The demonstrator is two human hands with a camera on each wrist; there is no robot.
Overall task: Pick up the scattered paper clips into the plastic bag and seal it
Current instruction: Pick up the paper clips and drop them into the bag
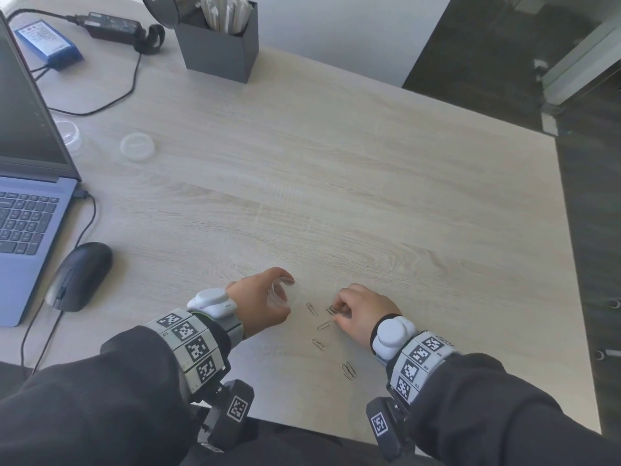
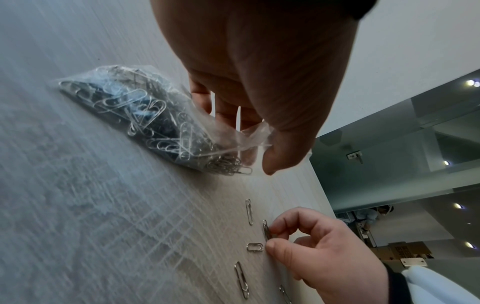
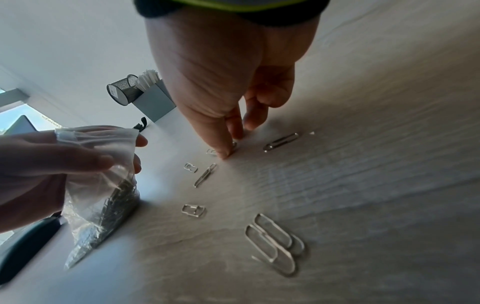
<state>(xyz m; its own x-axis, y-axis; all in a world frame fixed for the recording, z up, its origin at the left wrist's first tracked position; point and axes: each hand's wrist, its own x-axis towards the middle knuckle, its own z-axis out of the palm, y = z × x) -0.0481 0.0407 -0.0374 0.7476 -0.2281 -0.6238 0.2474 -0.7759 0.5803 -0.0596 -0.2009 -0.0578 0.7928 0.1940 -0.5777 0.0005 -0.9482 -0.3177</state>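
Note:
My left hand [image 1: 284, 295] pinches the open mouth of a clear plastic bag [image 2: 145, 115]; the bag rests on the wooden desk [image 1: 336, 196] and holds several silver paper clips. To its right, my right hand [image 1: 337, 312] has its fingertips down on the desk and pinches a small bunch of paper clips [image 2: 266, 230] between thumb and forefinger. Loose clips lie around it: one [image 1: 312, 309] between the hands, one [image 1: 323, 325] under the thumb, one [image 1: 318, 344] nearer me, and an overlapping pair [image 3: 275, 244] closest to the desk's front edge.
A black mouse [image 1: 79, 275] and an open laptop [image 1: 27, 213] sit at the left. At the back stand a grey box of straws [image 1: 221, 42], a power adapter [image 1: 111, 26] and a clear round lid [image 1: 137, 147]. The desk's right edge [image 1: 571, 264] drops to dark floor.

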